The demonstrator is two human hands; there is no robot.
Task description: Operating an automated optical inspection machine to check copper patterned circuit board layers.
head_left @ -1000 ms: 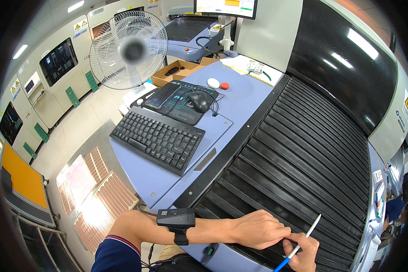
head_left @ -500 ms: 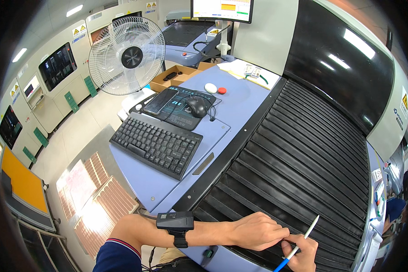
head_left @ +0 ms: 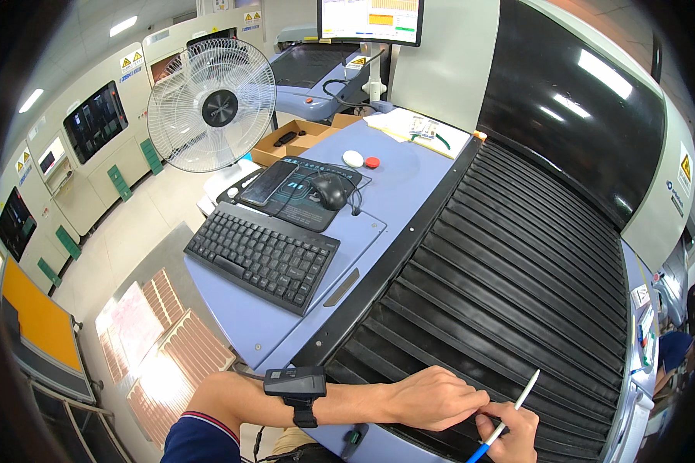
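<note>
Right hand (head_left: 511, 434): grip closed round pen (head_left: 526, 391) | left hand (head_left: 436, 397): curled, cannot tell if holding anything | risk: slackened grip could drop pen onto bellows (head_left: 510, 270)

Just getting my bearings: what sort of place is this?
Likely a factory floor: a ribbed black machine cover, pale cabinets with warning labels, and copper-coloured patterned panels.

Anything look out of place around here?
No spill or damage shows. Slightly odd: the phone lies on the mouse pad beside the mouse, taking up its room. The pen in the right hand looks ordinary.
</note>
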